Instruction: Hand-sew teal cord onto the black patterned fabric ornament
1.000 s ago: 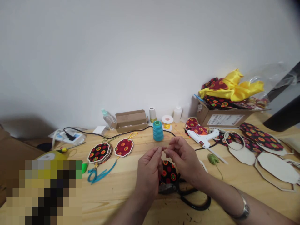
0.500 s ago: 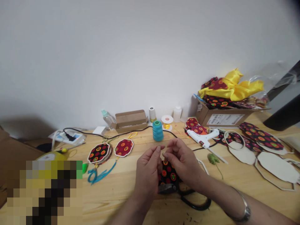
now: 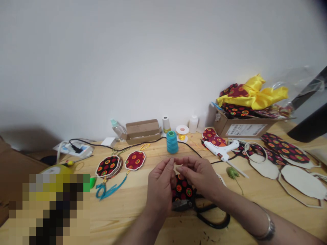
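Observation:
My left hand [image 3: 159, 189] and my right hand [image 3: 198, 177] meet fingertip to fingertip over the wooden table [image 3: 133, 211], both pinched on something too thin to make out. Just behind them stands a teal thread spool [image 3: 172, 142]. Under the hands lies a black patterned fabric piece [image 3: 183, 190], and black scissors [image 3: 204, 212] rest below it.
Patterned fabric ornaments [image 3: 120, 163] with a teal tassel [image 3: 108, 190] lie to the left. A white glue gun [image 3: 221, 149] and white cut-out shapes [image 3: 301, 180] lie to the right. A cardboard box [image 3: 245, 127] of yellow and patterned fabric stands at the back right.
Both hands have dropped a little toward the table and closed in on each other; the right fingers have curled lower.

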The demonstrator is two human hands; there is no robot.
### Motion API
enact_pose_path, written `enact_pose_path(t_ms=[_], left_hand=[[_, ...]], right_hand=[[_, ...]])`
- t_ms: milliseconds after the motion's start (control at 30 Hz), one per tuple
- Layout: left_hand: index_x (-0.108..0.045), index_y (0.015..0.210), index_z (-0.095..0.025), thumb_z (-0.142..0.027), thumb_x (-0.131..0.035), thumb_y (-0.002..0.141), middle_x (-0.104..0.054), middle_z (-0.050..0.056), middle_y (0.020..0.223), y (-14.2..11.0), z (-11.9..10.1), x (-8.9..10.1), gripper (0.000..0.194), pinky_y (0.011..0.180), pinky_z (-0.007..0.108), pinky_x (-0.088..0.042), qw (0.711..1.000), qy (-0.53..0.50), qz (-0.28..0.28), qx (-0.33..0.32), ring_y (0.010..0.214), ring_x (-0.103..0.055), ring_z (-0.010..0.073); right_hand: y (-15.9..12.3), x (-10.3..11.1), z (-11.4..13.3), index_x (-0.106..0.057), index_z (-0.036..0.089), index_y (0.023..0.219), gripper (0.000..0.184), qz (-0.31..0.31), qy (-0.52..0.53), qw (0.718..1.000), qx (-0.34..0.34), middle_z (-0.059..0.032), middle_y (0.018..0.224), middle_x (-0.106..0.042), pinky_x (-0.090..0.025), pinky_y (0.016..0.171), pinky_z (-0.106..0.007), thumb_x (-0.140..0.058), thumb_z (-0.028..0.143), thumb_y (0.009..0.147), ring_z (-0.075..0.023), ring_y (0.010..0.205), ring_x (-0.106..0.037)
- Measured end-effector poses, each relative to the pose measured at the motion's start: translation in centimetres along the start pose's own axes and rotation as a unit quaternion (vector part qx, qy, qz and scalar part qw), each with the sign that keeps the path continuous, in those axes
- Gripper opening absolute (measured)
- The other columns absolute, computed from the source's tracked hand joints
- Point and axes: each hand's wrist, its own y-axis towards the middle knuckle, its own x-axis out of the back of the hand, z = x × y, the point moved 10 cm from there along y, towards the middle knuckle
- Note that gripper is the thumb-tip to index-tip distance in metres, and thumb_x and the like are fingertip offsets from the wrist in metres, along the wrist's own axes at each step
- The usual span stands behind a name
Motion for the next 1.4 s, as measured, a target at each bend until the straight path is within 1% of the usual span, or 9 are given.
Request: enact_pose_path(t_ms=[67, 100, 167, 233, 633, 833, 1200, 1300, 1400], left_hand=[[-0.062, 0.084, -0.014, -0.036, -0.058, 0.077, -0.030, -0.009, 0.045, 0.0, 0.1, -0.1, 0.024, 0.041, 0.018, -0.019, 1.000, 0.004, 0.005, 0.001, 0.042, -0.022, 0.0045], [-0.062, 0.086, -0.014, -0.036, -0.058, 0.077, -0.031, -0.009, 0.044, 0.0, 0.1, -0.1, 0.025, 0.041, 0.018, -0.019, 1.000, 0.006, 0.006, 0.002, 0.042, -0.023, 0.0044], [-0.063, 0.088, -0.014, -0.036, -0.058, 0.077, -0.032, -0.009, 0.044, 0.1, 0.2, 0.0, 0.025, 0.041, 0.018, -0.019, 1.000, 0.009, 0.006, 0.005, 0.041, -0.024, 0.0042], [-0.063, 0.088, -0.014, -0.036, -0.058, 0.077, -0.032, -0.009, 0.043, 0.0, 0.2, 0.0, 0.025, 0.041, 0.018, -0.019, 1.000, 0.011, 0.006, 0.006, 0.041, -0.025, 0.0041], [-0.063, 0.085, -0.013, -0.036, -0.058, 0.077, -0.031, -0.009, 0.044, -0.2, 0.4, -0.5, 0.024, 0.043, 0.019, -0.019, 1.000, -0.007, 0.019, 0.014, 0.043, -0.024, 0.0046], [-0.062, 0.079, -0.014, -0.035, -0.058, 0.078, -0.031, -0.008, 0.045, -0.2, 0.4, -0.6, 0.022, 0.043, 0.020, -0.019, 1.000, -0.007, 0.026, 0.010, 0.044, -0.023, 0.0048], [-0.059, 0.073, -0.014, -0.035, -0.056, 0.079, -0.030, -0.009, 0.045, -0.2, 0.3, -1.0, 0.022, 0.042, 0.020, -0.019, 0.999, -0.010, 0.037, 0.011, 0.043, -0.022, 0.0048], [-0.057, 0.070, -0.015, -0.034, -0.057, 0.079, -0.030, -0.009, 0.046, -0.2, 0.3, -1.0, 0.021, 0.042, 0.019, -0.019, 0.999, -0.016, 0.039, 0.012, 0.044, -0.022, 0.0048], [-0.056, 0.069, -0.015, -0.034, -0.057, 0.079, -0.030, -0.009, 0.046, -0.2, 0.2, -0.8, 0.022, 0.041, 0.019, -0.019, 0.999, -0.002, 0.035, 0.005, 0.044, -0.023, 0.0051]], right_hand=[[0.0, 0.1, -0.1, -0.066, 0.015, 0.084, 0.016, -0.004, 0.005, 1.000, -0.006, -0.0003, 0.068, -0.061, -0.034, 0.042, -0.018, -0.056, 0.025, 0.076, -0.0065, 0.048, -0.043], [0.0, 0.1, -0.1, -0.065, 0.015, 0.078, 0.014, -0.007, 0.005, 1.000, -0.007, 0.0002, 0.065, -0.061, -0.033, 0.041, -0.018, -0.056, 0.025, 0.075, -0.0062, 0.047, -0.043], [0.0, 0.3, -0.1, -0.063, 0.015, 0.071, 0.013, -0.013, 0.000, 1.000, -0.009, 0.0022, 0.057, -0.056, -0.032, 0.040, -0.018, -0.056, 0.025, 0.075, -0.0059, 0.044, -0.040], [0.0, 0.4, -0.1, -0.061, 0.015, 0.068, 0.014, -0.014, -0.004, 1.000, -0.012, 0.0035, 0.052, -0.052, -0.031, 0.039, -0.018, -0.056, 0.026, 0.076, -0.0059, 0.043, -0.039], [0.0, 0.0, -0.6, -0.062, 0.014, 0.071, 0.016, -0.009, 0.026, 0.999, -0.030, 0.0041, 0.051, -0.051, -0.029, 0.036, -0.017, -0.058, 0.030, 0.074, -0.0046, 0.039, -0.037], [0.1, -0.3, -0.6, -0.062, 0.014, 0.069, 0.014, 0.006, 0.042, 0.999, -0.032, 0.0042, 0.051, -0.050, -0.027, 0.036, -0.015, -0.056, 0.025, 0.074, -0.0037, 0.039, -0.036], [0.0, -0.4, -1.2, -0.064, 0.013, 0.080, 0.016, 0.009, 0.041, 0.999, -0.031, 0.0048, 0.050, -0.050, -0.028, 0.034, -0.016, -0.055, 0.026, 0.076, -0.0033, 0.037, -0.036], [0.0, -0.5, -1.1, -0.064, 0.014, 0.079, 0.016, 0.012, 0.040, 0.999, -0.031, 0.0059, 0.047, -0.049, -0.030, 0.036, -0.017, -0.055, 0.027, 0.076, -0.0036, 0.035, -0.035], [0.0, -0.2, -0.4, -0.063, 0.014, 0.078, 0.015, 0.009, 0.030, 0.999, -0.021, 0.0042, 0.051, -0.053, -0.037, 0.042, -0.019, -0.055, 0.026, 0.075, -0.0055, 0.040, -0.042]])
